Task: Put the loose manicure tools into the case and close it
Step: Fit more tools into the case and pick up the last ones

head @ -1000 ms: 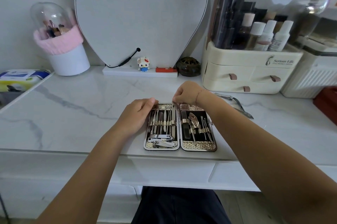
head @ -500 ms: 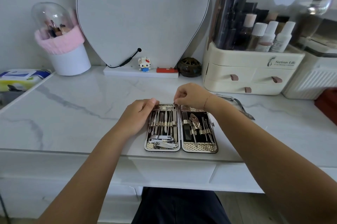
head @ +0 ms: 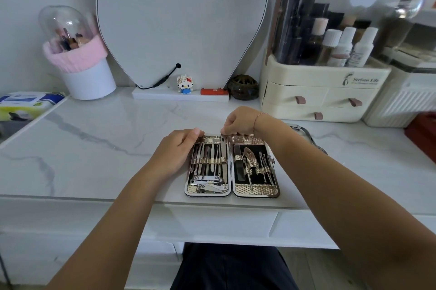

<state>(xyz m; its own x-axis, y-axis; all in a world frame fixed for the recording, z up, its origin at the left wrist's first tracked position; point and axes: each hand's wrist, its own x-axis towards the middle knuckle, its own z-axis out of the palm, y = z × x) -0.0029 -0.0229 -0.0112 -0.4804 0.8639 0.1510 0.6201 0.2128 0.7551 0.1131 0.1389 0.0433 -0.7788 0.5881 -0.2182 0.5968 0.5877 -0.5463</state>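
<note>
While the open manicure case lies flat near the marble vanity's front edge, the left hand curls loosely on its left rim and the right hand pinches a thin tool's tip at the hinge. Rigid, light, likely slippery; best gripped by the rims.

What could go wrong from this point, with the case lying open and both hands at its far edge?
1. A metal tool lies loose on the marble behind the right forearm; the case might get closed without it.
2. The right hand pinches a tool at the hinge; if it sits outside its strap, the halves may not shut flat.
3. The case sits close to the counter's front edge, where the left hand pressing it could nudge it off.
</note>
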